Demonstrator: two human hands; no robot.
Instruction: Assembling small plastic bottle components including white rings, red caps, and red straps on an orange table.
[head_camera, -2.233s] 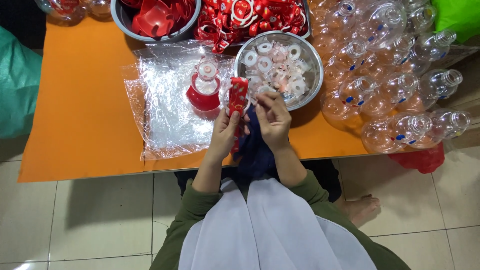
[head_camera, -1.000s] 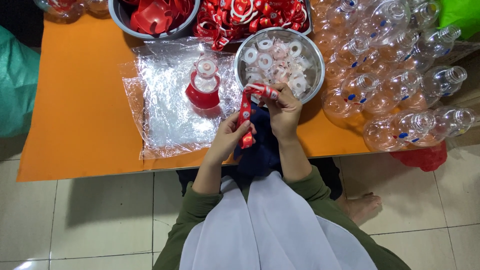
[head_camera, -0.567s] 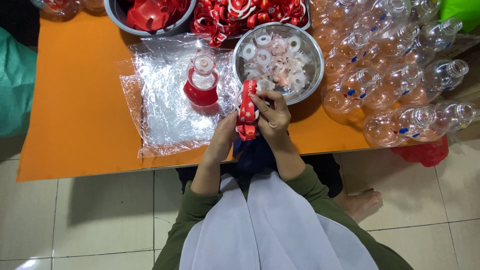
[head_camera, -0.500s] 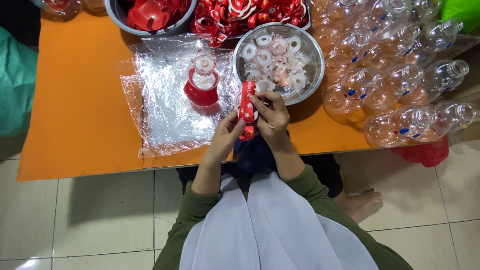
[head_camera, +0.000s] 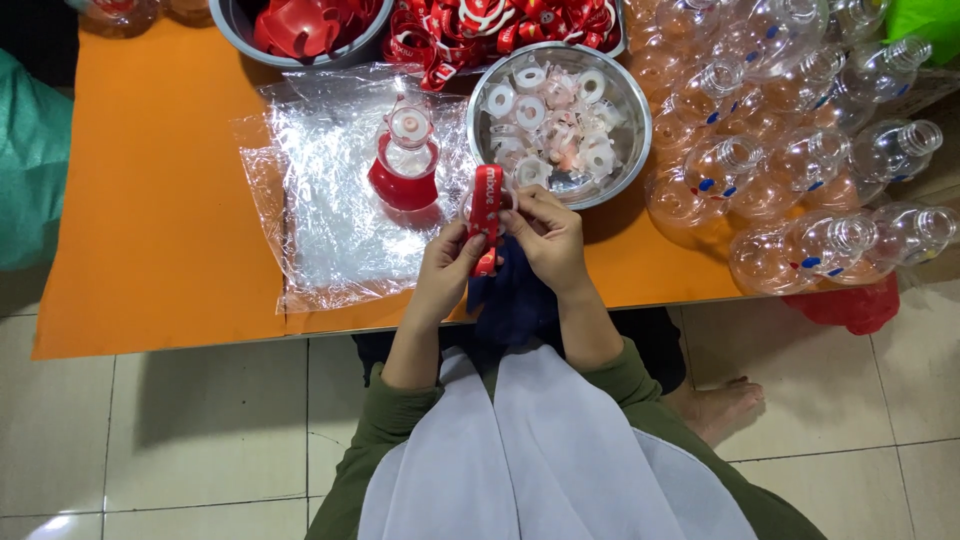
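Note:
Both hands meet over the near edge of the orange table (head_camera: 150, 250). My left hand (head_camera: 452, 270) grips the lower end of a red strap-shaped plastic piece (head_camera: 487, 205). Holding its upper part, my right hand (head_camera: 545, 232) presses a small white ring against it. Just beyond my fingers stands a steel bowl (head_camera: 628, 140) full of white rings. An assembled clear bottle with a red base (head_camera: 404, 160) stands upright on a crinkled clear plastic sheet (head_camera: 330, 220), left of my hands.
A pile of several clear plastic bottles (head_camera: 800, 150) fills the table's right side. At the far edge sit a bowl of red caps (head_camera: 300, 25) and a heap of red straps (head_camera: 480, 25). Green fabric (head_camera: 30, 160) hangs at the left. Tiled floor below.
The red strap was turned upright and both hands shifted slightly toward the steel bowl; the right hand now presses a white ring on the strap.

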